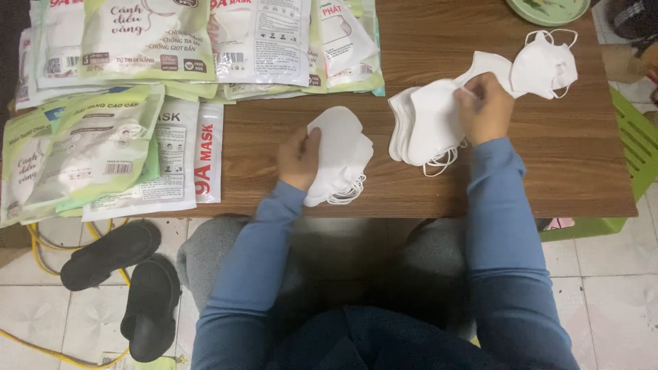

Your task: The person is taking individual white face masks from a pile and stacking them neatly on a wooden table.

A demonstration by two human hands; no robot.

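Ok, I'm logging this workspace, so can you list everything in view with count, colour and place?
Table: one, brown wood, centre.
Mask packets: many, green and white, table's left side.
Mask stack: one, white, under left hand.
Mask stack: one, white, under right hand.
Loose mask: one, white, upper right.
Plate: one, green, top edge.
Stool: one, green, right of table.
Sandals: two, black, floor at left.
Cable: yellow, floor at left.
Left hand: on its stack.
Right hand: pinching its stack's top mask.
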